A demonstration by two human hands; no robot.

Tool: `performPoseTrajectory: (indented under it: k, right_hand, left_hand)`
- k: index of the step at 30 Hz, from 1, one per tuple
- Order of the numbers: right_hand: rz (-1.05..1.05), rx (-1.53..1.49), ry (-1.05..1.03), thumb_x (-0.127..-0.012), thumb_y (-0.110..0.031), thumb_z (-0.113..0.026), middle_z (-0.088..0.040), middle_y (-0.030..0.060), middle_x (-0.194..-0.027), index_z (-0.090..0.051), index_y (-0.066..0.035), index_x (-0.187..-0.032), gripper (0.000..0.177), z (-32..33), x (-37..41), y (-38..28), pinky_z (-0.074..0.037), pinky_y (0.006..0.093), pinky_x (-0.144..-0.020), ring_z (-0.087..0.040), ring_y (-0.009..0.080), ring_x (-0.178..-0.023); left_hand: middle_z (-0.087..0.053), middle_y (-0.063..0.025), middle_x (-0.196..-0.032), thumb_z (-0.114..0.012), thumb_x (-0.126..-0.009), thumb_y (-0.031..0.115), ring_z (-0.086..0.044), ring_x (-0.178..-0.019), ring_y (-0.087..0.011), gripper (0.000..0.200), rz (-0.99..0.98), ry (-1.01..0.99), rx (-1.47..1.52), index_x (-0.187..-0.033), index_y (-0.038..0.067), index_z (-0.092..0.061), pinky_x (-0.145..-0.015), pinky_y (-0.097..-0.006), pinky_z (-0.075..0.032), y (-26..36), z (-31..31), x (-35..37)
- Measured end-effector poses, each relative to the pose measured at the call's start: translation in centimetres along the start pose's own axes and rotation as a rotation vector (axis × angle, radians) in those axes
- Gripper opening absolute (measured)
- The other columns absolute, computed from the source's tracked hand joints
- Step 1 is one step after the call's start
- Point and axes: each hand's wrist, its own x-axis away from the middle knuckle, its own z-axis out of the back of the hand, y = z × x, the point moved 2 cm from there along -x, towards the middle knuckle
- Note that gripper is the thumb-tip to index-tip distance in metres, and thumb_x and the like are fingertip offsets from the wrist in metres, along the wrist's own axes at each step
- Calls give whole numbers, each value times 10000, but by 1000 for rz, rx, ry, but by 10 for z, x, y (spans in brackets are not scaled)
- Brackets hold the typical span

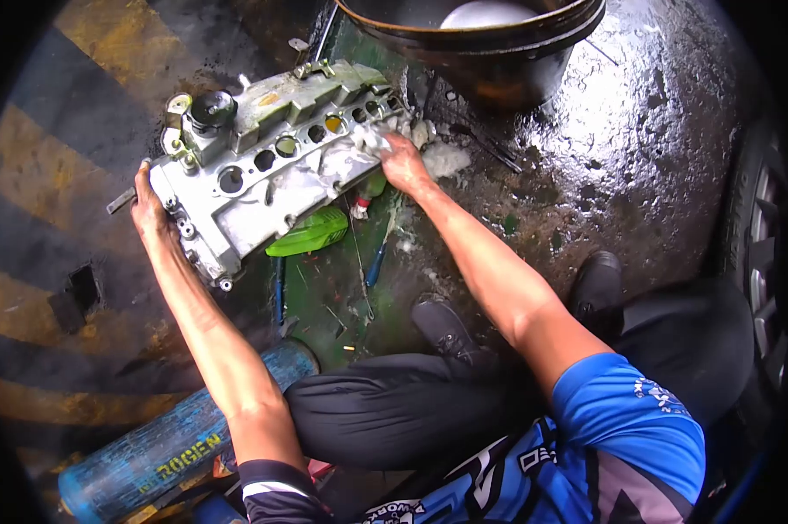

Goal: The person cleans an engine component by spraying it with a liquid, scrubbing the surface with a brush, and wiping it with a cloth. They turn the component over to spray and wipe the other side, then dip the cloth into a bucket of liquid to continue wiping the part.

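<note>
A silver metal engine cover (254,196) with a row of round holes and a black cap (212,111) is held tilted above the floor. My left hand (149,208) grips its left end, fingers wrapped round the edge. At its right side my right hand (401,162) is closed on a whitish rag (372,140), pressed against the cover's surface near the right-hand holes. Below the cover lies a bright green object (311,232), partly hidden by it. More white fluffy material (444,159) is on the floor just right of my right hand.
A dark bucket (507,65) stands at the top. Blue-handled tools (376,265) lie below the cover. A blue cylinder (167,445) is at the lower left, beside my leg. At the right edge is a wheel (765,253). The floor looks wet and shiny.
</note>
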Motion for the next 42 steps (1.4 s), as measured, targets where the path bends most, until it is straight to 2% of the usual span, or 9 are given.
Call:
performPoseTrajectory:
  k: [6, 8, 12, 20, 24, 29, 31, 34, 42]
  right_hand:
    - [-380, 49, 84, -813, 3, -541, -597, 239, -1187, -620, -14, -1180, 376, 12, 28, -74, -452, 394, -1015, -571, 379, -1133]
    - [-74, -65, 205, -859, -11, -488, -620, 139, -919, -596, -32, -1181, 341, -13, 48, -109, -538, 349, -756, -606, 245, -805]
    - [141, 57, 50, -811, 24, -536, -591, 220, -1186, -602, -60, -1239, 441, -9, 53, -111, -459, 414, -1034, -555, 381, -1155]
    - [-72, -202, 168, -799, 26, -534, -570, 197, -1119, -567, -8, -1212, 416, -19, 86, -127, -479, 416, -946, -584, 383, -1035]
    - [66, -39, 165, -788, 7, -567, -579, 200, -1091, -574, 18, -1138, 350, -11, 99, -92, -480, 432, -922, -587, 385, -1020]
    - [-340, 170, 485, -860, -71, -533, -594, 276, -1049, -571, 39, -1120, 285, -3, 65, 7, -459, 497, -874, -565, 449, -1008]
    - [-414, -188, 396, -954, -169, -473, -609, 73, -801, -593, -71, -960, 155, -8, 41, 24, -505, 334, -629, -602, 212, -692]
    - [-527, -394, 443, -965, -183, -466, -569, 10, -656, -604, -113, -891, 171, -33, 43, 18, -451, 318, -450, -543, 162, -502]
    - [-613, -1066, 266, -842, -4, -500, -581, 25, -696, -585, -3, -858, 86, -44, 75, -82, -426, 256, -510, -535, 102, -563]
  left_hand:
    - [-679, -105, -915, -727, -832, 416, -658, -766, -203, 536, -26, 11, -4, -1029, -76, -652, -692, -339, -541, -3, 4, -8]
    - [-682, -108, -918, -729, -829, 419, -661, -768, -211, 539, -26, -25, 36, -1027, -77, -651, -696, -349, -539, -4, 3, -8]
    - [-682, -113, -918, -736, -824, 414, -663, -766, -211, 545, -1, 12, -18, -1032, -82, -646, -693, -352, -537, -1, 3, -3]
    - [-675, -112, -922, -744, -813, 448, -649, -772, -211, 595, 20, 26, -31, -1050, -87, -636, -689, -356, -526, -5, 8, -7]
    - [-684, -116, -956, -745, -822, 432, -670, -797, -215, 590, 1, -14, 9, -1068, -92, -634, -707, -357, -550, 0, 5, 0]
    - [-681, -128, -911, -749, -819, 415, -673, -741, -226, 579, -5, -2, 13, -1041, -106, -628, -671, -369, -561, 0, 3, 3]
    - [-681, -124, -904, -746, -820, 414, -672, -737, -226, 578, 2, -1, 9, -1042, -106, -626, -671, -369, -561, 1, 2, 4]
    - [-681, -109, -891, -737, -825, 422, -671, -739, -222, 558, 15, 14, -5, -1017, -93, -637, -673, -368, -557, 3, 1, 7]
    - [-679, -85, -913, -753, -821, 401, -621, -751, -172, 543, -49, 58, -17, -1004, -102, -663, -707, -330, -508, -2, 4, -6]
